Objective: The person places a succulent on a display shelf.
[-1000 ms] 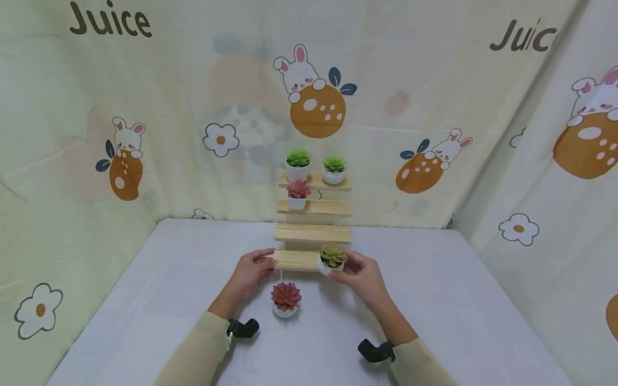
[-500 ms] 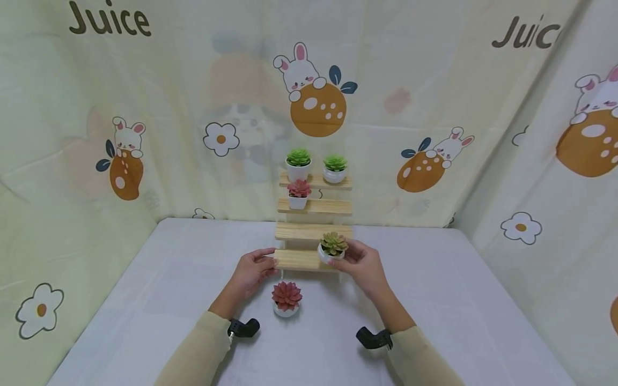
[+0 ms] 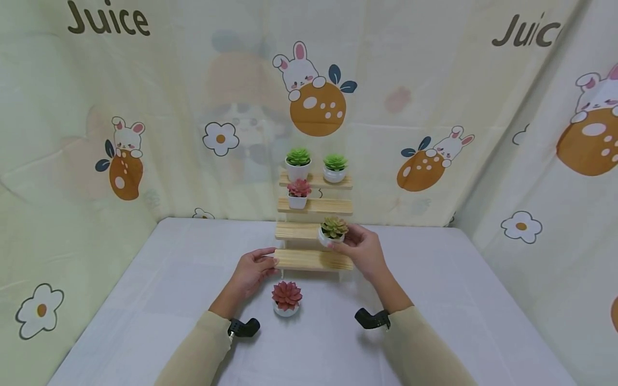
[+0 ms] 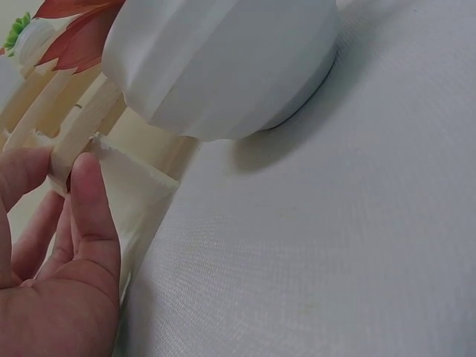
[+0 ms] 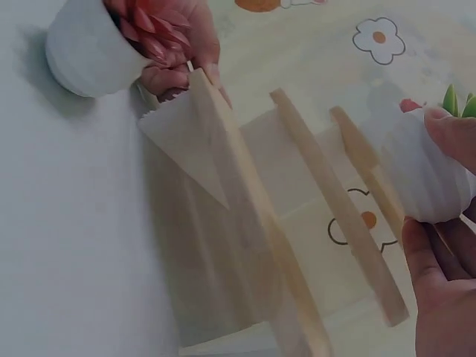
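Note:
My right hand point(image 3: 364, 252) grips the white pot of a green-brown succulent point(image 3: 333, 228), thumb and fingers on opposite sides. It hangs in front of the second-lowest board of a wooden plant stand point(image 3: 299, 259), above the bottom board's right end. In the right wrist view the ribbed white pot point(image 5: 428, 171) sits between thumb and fingers. My left hand point(image 3: 252, 272) pinches the left end of the bottom board; the left wrist view shows the thumb and fingertips point(image 4: 89, 178) on that board end. A red succulent point(image 3: 287, 297) in a white pot stands on the table before the stand.
Two bright green succulents point(image 3: 298, 161) in white pots stand on the top board. A pink succulent point(image 3: 298, 194) in a square white pot is at the left of the board below. A printed curtain point(image 3: 183, 80) hangs behind the white-covered table point(image 3: 145, 300).
My right hand has lifted the green-brown succulent from in front of the bottom board up to the level of the second-lowest board. The left hand keeps its place on the board end.

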Demonstrator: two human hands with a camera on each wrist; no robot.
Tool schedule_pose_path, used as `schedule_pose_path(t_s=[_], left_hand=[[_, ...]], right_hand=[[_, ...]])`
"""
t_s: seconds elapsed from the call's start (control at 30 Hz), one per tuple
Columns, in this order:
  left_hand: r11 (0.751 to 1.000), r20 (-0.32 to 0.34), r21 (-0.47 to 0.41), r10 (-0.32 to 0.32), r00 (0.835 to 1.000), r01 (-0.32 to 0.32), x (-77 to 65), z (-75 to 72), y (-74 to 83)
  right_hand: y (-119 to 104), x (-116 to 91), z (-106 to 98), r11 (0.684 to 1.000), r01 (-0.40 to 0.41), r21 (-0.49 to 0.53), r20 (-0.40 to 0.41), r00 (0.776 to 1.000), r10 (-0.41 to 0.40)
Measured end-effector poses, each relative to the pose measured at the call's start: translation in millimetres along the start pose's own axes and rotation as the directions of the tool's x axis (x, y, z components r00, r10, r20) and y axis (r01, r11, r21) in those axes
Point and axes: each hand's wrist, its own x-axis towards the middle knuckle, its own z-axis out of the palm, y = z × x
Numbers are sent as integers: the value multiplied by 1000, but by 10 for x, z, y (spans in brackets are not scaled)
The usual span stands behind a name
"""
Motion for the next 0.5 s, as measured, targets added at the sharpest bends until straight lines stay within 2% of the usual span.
schedule_pose_path(t_s=[0.5], left_hand=[[1000, -9, 22, -4, 1000, 4, -1, -12, 3]], right_hand=[[-200, 359, -77, 1000, 1, -24, -15, 1000, -1]])
